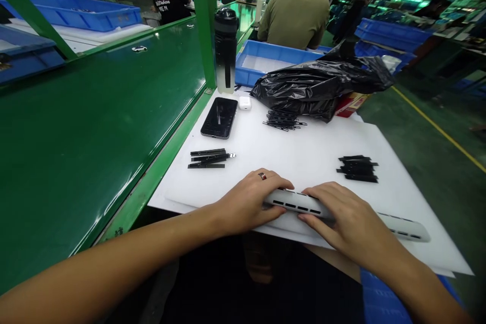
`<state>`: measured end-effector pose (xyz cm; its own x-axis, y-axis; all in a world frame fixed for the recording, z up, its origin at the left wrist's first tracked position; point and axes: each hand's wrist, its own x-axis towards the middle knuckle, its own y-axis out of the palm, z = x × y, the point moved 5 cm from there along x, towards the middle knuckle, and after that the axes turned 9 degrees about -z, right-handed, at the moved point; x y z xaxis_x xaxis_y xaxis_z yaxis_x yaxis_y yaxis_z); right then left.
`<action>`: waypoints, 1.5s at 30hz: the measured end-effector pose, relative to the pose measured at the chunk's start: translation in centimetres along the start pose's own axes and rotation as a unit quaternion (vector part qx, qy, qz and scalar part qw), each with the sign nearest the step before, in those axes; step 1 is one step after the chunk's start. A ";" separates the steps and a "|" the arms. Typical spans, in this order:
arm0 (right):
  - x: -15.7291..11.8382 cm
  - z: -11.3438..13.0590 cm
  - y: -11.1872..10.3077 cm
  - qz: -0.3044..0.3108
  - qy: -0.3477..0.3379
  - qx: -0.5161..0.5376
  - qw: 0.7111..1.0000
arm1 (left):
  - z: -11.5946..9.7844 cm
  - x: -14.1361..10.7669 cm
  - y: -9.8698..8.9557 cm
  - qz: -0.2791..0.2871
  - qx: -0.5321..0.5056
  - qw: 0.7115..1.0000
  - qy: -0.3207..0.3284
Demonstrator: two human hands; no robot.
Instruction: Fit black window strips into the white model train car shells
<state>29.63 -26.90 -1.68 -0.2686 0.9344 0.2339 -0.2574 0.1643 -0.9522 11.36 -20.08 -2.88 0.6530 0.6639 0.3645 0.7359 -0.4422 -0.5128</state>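
Note:
Between my two hands is a long pale grey plastic strip (298,202) with a row of dark slots along its side. My left hand (252,200) grips its left end, thumb below and fingers above. A little to the right, my right hand (341,212) pinches the strip the same way. Beyond the right hand a matching slotted end (408,228) shows; the hand hides whether it belongs to the same piece. Thin black strips (208,158) lie loose to the left. A stack of short black strips (357,168) lies to the right.
Behind the hands, the white work surface (261,147) carries a phone (219,117), a white earbud case (245,103), a pile of black clips (284,120) and a black plastic bag (307,86). A bottle (226,50) stands near a green post (203,20). A person (294,12) sits beyond.

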 end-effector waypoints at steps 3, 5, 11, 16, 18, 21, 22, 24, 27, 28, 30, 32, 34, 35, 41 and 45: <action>0.1 -0.1 0.0 0.009 0.012 0.005 1.000 | 0.1 -0.1 0.0 0.002 -0.005 1.000 -0.025; 0.3 -0.1 0.0 0.016 0.013 0.006 1.000 | 0.1 -0.1 0.2 0.004 -0.001 1.000 -0.029; 0.4 0.1 -0.1 0.010 -0.007 -0.001 1.000 | 0.5 -0.1 0.3 -0.001 0.007 1.000 -0.028; 0.3 -0.1 -0.5 0.003 -0.001 0.016 1.000 | 0.3 -0.1 0.2 -0.012 0.029 0.999 -0.011; 0.3 -0.2 -0.8 0.005 0.001 0.028 1.000 | 0.2 -0.1 0.2 -0.015 0.031 0.999 -0.015; 0.3 -0.5 -1.2 0.017 0.008 0.040 0.999 | 0.2 -0.2 0.1 -0.017 0.056 0.998 -0.019; 0.3 -0.6 -1.3 0.019 0.010 0.041 0.999 | 0.2 -0.2 0.0 -0.016 0.075 0.997 -0.019; 0.3 -0.7 -1.5 0.020 0.013 0.041 0.999 | 0.0 -0.2 -0.3 -0.002 0.115 0.993 -0.018; 0.4 -0.7 -1.7 0.029 0.010 0.042 0.999 | -0.3 0.0 -0.9 0.031 0.121 0.992 -0.022; 0.5 -0.7 -1.8 0.036 0.011 0.043 0.998 | -0.5 0.1 -1.1 0.035 0.106 0.993 -0.029; 0.6 -0.8 -2.3 0.050 0.020 0.048 0.997 | -0.8 0.5 -1.8 0.022 0.058 0.997 -0.048; 0.7 -0.8 -3.1 0.060 0.034 0.068 0.995 | -1.2 0.9 -2.3 -0.005 -0.001 0.997 -0.072; 1.0 -0.8 -4.2 0.071 0.046 0.103 0.991 | -1.7 1.4 -2.8 -0.030 -0.072 0.992 -0.098; 1.2 -0.7 -4.8 0.076 0.050 0.123 0.988 | -2.1 1.7 -3.0 -0.042 -0.106 0.987 -0.110; 3.6 -0.1 -7.8 0.061 0.064 0.214 0.973 | -4.2 3.8 -5.4 -0.146 -0.237 0.947 -0.158; 6.5 0.4 -8.3 0.061 0.061 0.310 0.947 | -6.0 5.1 -8.4 -0.216 -0.230 0.933 -0.172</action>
<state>29.62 -22.27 7.80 -0.2323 0.9701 0.0702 -0.7372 -0.1285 -0.6633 9.56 -16.63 7.92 0.2396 0.9593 0.1491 0.9678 -0.2482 0.0412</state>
